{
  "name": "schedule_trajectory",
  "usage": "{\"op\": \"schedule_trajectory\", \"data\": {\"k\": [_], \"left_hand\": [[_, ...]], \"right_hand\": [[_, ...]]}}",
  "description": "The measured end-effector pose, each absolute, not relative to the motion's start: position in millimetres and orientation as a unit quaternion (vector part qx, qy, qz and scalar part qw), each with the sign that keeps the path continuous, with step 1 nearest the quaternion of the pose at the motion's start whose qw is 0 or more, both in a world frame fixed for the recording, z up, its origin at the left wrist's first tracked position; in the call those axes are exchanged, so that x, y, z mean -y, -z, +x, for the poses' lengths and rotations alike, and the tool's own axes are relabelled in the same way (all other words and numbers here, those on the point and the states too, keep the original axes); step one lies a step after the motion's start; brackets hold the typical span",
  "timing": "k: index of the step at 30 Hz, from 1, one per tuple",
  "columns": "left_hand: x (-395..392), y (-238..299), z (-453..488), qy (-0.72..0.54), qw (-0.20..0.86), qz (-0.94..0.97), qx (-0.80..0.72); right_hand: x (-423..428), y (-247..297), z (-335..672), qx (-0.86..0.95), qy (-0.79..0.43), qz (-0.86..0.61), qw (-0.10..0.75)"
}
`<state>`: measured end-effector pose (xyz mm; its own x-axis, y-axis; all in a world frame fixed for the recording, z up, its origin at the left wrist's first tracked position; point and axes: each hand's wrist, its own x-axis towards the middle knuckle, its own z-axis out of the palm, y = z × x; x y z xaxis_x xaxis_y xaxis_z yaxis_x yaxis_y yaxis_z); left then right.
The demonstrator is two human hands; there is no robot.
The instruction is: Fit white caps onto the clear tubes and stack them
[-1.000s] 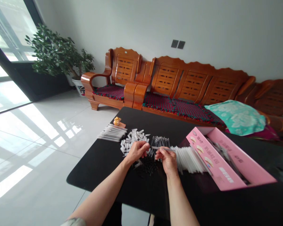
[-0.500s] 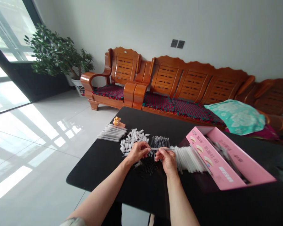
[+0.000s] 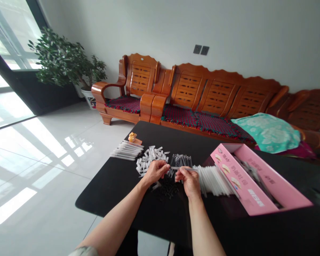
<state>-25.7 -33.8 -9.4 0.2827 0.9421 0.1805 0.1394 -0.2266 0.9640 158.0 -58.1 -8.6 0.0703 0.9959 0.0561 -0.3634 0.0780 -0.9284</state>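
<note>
Head view, frame centre: right grip (image 3: 190,177) pinches a thin tube (image 3: 176,168), likely light, slick and bendable, best held near its end. Left grip (image 3: 156,171) is pinched shut at the tube's tip; what it holds is unclear.

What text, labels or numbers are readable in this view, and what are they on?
No text is legible.
On the pink cardboard box: white characters and small pictures along its front flap, too blurred to read.
On the grey wall switches: no marking visible.
On the thin clear tube held in the right hand: no print visible.
</note>
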Motion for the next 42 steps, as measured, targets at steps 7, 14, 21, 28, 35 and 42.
{"op": "schedule_trajectory", "data": {"k": [7, 14, 21, 28, 35, 42], "left_hand": [[31.0, 16.1, -21.9, -0.457, 0.511, 0.615, -0.390], [34.1, 9.6, -24.8, -0.435, 0.469, 0.640, -0.425], [34.0, 8.5, -24.5, -0.437, 0.469, 0.654, -0.402], [34.4, 7.8, -23.7, -0.445, 0.495, 0.626, -0.407], [32.8, 10.0, -26.3, -0.431, 0.459, 0.658, -0.413], [33.6, 12.5, -24.3, -0.448, 0.492, 0.629, -0.402]], "right_hand": [[57.2, 8.5, 157.6, 0.396, -0.554, -0.400, 0.613], [57.5, 7.9, 157.4, 0.385, -0.555, -0.396, 0.622], [57.8, 7.3, 157.8, 0.396, -0.555, -0.398, 0.614], [56.7, 11.3, 158.9, 0.387, -0.557, -0.394, 0.620], [57.0, 9.7, 157.8, 0.388, -0.558, -0.395, 0.618], [57.6, 9.8, 159.3, 0.397, -0.560, -0.394, 0.612]]}}
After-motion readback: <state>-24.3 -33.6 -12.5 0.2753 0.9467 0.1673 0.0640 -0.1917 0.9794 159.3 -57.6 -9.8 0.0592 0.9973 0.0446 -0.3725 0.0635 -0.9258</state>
